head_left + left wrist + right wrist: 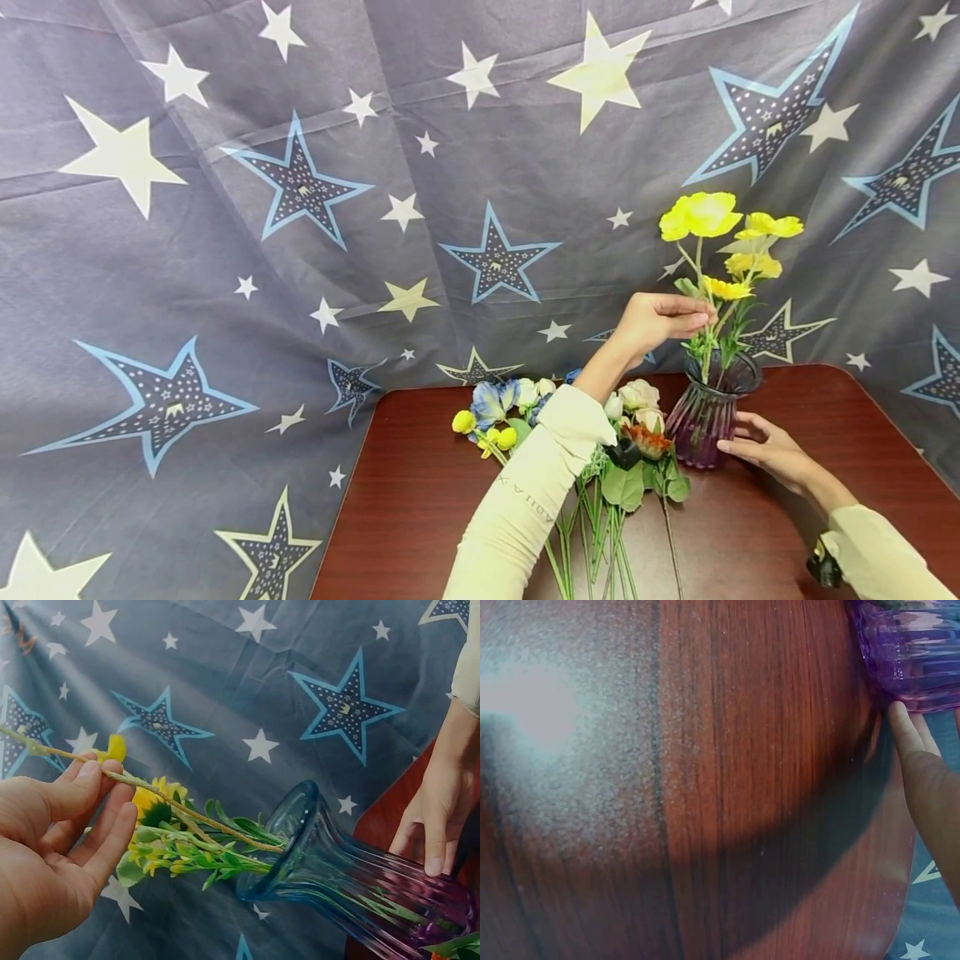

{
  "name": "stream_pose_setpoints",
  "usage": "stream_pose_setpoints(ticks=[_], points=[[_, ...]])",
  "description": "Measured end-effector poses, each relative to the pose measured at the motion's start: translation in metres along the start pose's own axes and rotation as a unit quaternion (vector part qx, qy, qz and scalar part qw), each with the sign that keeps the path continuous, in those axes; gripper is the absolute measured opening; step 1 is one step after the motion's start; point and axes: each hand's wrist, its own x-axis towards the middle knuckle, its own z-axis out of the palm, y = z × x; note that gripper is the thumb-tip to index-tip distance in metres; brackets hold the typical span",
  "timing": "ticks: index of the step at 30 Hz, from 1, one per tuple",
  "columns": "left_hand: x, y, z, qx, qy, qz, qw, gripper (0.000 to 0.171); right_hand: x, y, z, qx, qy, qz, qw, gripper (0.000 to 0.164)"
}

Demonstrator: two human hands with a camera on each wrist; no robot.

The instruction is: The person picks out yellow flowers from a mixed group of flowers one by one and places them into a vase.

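Note:
In the head view a ribbed glass vase (702,425), bluish at the lip and purple at its base, stands upright on the table with yellow artificial flowers (705,215) rising from it. My left hand (660,323) is above the rim and pinches a flower stem (187,808) between thumb and fingertips; the stem's lower end runs into the vase mouth. My right hand (772,454) is at the vase's right side, low down, its fairly straight fingers right against the glass. The right wrist view shows those fingers (907,731) at the purple base, partly cut off by the frame edge.
Left of the vase lies a pile of artificial flowers, with blue blooms (491,404), white blooms (639,394), an orange bloom (651,442) and long green stems. My left forearm crosses over it. A star-patterned cloth (420,200) hangs behind the brown wooden table (405,500).

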Motion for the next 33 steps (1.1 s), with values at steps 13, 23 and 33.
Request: stream_pose_setpoints(ticks=[13, 23, 33], points=[[-0.001, -0.009, 0.006, 0.066, -0.012, 0.041, 0.9969, 0.019, 0.001, 0.001, 0.000, -0.004, -0.001, 0.002, 1.000, 0.041], [0.000, -0.014, 0.015, 0.141, -0.021, 0.066, 0.9876, 0.017, -0.002, -0.003, 0.002, 0.006, -0.006, -0.009, 1.000, 0.038], [-0.001, -0.018, 0.016, 0.228, -0.029, 0.074, 0.9703, 0.015, 0.000, -0.004, 0.001, 0.014, -0.013, -0.012, 1.000, 0.036]])
